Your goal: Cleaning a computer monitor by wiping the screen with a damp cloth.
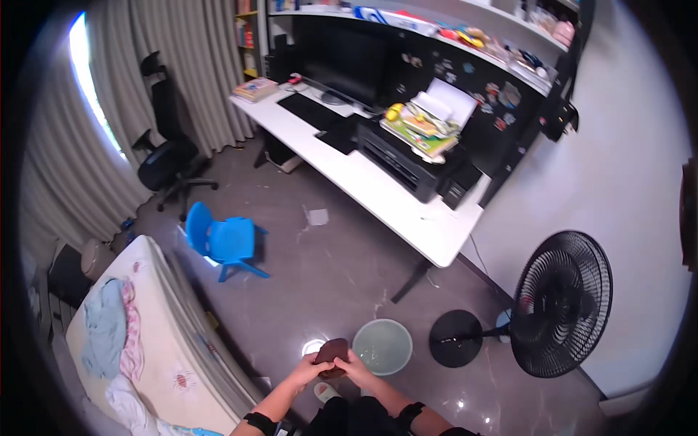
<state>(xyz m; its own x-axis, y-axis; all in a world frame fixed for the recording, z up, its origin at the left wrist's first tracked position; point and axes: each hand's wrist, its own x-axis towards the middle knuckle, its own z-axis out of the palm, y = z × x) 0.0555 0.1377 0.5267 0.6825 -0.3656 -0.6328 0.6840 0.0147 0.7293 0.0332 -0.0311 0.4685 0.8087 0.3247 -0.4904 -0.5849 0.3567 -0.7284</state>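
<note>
Grey glossy floor [313,272] is seen across the room, and long grey curtains [120,80] are hung at the far left. On the right, the way along the wall is partly taken by a black pedestal fan [561,304], whose round base is placed near a pale plastic basin [382,321] with water in it. On the left, the side is bounded by a mattress [156,298], on which some crumpled clothes [106,327] are laid. Farther ahead, a small blue chair [231,240] is placed beside the mattress, and a black office chair [169,163] is set near the curtains

A white desk [432,232] is stretched obliquely ahead; a printer [396,168] and a monitor [342,62] are carried by it, and its near corner is pointed toward the fan. Between the mattress and the desk, a wide strip of floor is left, on which a pale square sheet [318,216] is lying

A dark brown flat piece [333,350], whose exact kind cannot be told, is grasped by both the left hand [310,369] and the right hand [355,368], with the thumbs pressed on it. It is held between them, just left of the basin, above a pale slipper [325,393]
</note>
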